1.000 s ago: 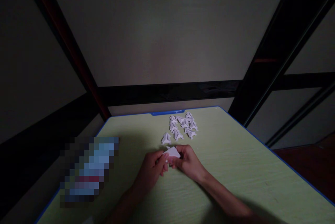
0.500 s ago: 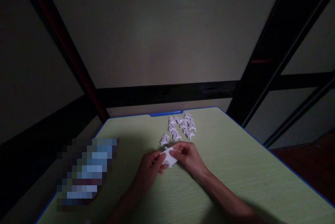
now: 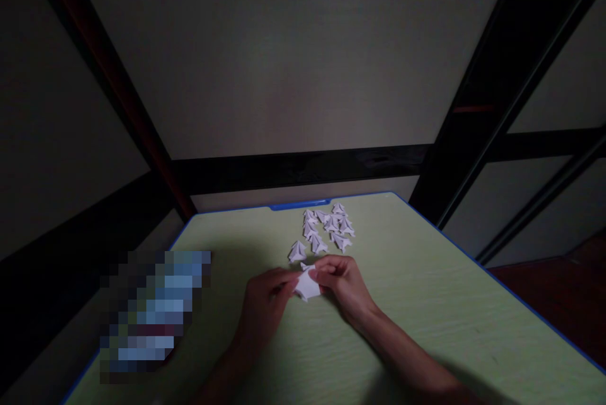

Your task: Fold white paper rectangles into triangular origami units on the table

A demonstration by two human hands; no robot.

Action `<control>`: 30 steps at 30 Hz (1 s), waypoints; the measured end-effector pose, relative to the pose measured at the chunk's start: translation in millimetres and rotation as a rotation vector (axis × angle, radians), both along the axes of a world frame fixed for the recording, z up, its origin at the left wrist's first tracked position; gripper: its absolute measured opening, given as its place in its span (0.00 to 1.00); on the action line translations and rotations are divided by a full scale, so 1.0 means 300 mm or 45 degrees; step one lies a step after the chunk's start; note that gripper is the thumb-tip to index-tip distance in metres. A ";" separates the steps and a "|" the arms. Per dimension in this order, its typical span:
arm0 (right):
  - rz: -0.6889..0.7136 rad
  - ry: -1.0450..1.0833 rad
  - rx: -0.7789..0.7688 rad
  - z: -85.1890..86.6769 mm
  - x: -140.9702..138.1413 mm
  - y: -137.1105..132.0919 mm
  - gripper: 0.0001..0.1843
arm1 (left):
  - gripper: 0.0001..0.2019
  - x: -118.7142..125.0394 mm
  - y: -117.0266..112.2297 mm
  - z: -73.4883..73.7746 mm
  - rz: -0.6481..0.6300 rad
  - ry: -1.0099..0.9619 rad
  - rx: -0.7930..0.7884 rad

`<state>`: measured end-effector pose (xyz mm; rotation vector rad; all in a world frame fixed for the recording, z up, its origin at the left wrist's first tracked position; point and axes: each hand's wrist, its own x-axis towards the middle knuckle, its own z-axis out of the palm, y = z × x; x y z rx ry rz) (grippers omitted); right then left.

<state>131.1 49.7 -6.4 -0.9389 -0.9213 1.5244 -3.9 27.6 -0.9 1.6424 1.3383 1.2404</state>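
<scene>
Between my hands is a piece of folded white paper (image 3: 308, 286), held just above the table near its middle. My left hand (image 3: 269, 294) pinches the paper's left edge between thumb and fingers. My right hand (image 3: 343, 282) grips the right side, its thumb lying on the upper face and the other fingers curled behind. A small pointed flap sticks up at the paper's far edge. Just beyond my hands sits a folded paper figure (image 3: 298, 252), with several similar paper figures (image 3: 331, 223) grouped farther back.
A pale green table (image 3: 426, 329) with a blue rim carries everything. At the left edge lies a blurred-out, pixelated object (image 3: 161, 310). A blue handle-like strip (image 3: 300, 204) marks the far edge, and a panelled wall (image 3: 293, 64) rises behind it.
My left hand has shifted slightly left, its thumb now at the paper's edge rather than over its face. More of the paper shows. The figures on the table stay put.
</scene>
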 end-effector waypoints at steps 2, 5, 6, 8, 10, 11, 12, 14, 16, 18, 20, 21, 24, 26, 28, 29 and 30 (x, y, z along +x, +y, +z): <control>-0.008 0.028 -0.020 0.003 0.000 -0.001 0.05 | 0.07 -0.002 0.001 0.003 -0.027 0.078 0.086; -0.002 0.070 -0.042 0.007 0.001 -0.001 0.05 | 0.09 -0.004 0.000 0.014 -0.070 0.132 0.169; 0.013 0.070 -0.044 0.009 0.001 -0.001 0.05 | 0.09 -0.004 -0.002 0.018 -0.076 0.135 0.180; 0.056 0.044 -0.053 0.012 0.003 -0.001 0.04 | 0.10 -0.004 -0.005 0.026 -0.081 0.131 0.184; 0.084 0.010 -0.069 0.017 0.005 -0.003 0.03 | 0.10 -0.004 -0.008 0.032 -0.079 0.122 0.184; 0.088 -0.002 -0.073 0.019 0.006 -0.004 0.02 | 0.10 -0.004 -0.009 0.034 -0.080 0.117 0.187; 0.087 -0.008 -0.073 0.021 0.007 -0.005 0.02 | 0.10 -0.004 -0.009 0.035 -0.078 0.111 0.194; 0.084 -0.011 -0.066 0.024 0.008 -0.006 0.02 | 0.09 -0.003 -0.009 0.035 -0.079 0.102 0.204; 0.094 -0.010 -0.074 0.025 0.009 -0.006 0.03 | 0.09 -0.002 -0.008 0.033 -0.083 0.103 0.216; 0.106 -0.013 -0.093 0.025 0.010 -0.003 0.02 | 0.09 -0.001 -0.008 0.031 -0.080 0.121 0.218; 0.121 -0.025 -0.101 0.023 0.010 -0.001 0.03 | 0.09 0.000 -0.009 0.031 -0.079 0.144 0.226; 0.129 -0.030 -0.098 0.022 0.011 0.000 0.03 | 0.09 0.000 -0.009 0.031 -0.079 0.158 0.236; 0.161 -0.037 -0.077 0.019 0.014 0.000 0.06 | 0.09 0.001 -0.011 0.030 -0.092 0.195 0.282; 0.181 -0.055 -0.042 0.017 0.016 0.001 0.07 | 0.10 0.000 -0.012 0.027 -0.104 0.216 0.305; 0.181 -0.083 -0.009 0.013 0.016 0.004 0.07 | 0.10 -0.002 -0.013 0.023 -0.120 0.234 0.323; 0.176 -0.101 0.008 0.011 0.016 0.006 0.07 | 0.10 -0.004 -0.013 0.021 -0.130 0.241 0.330; 0.166 -0.122 0.026 0.009 0.015 0.009 0.07 | 0.10 -0.005 -0.014 0.019 -0.141 0.249 0.335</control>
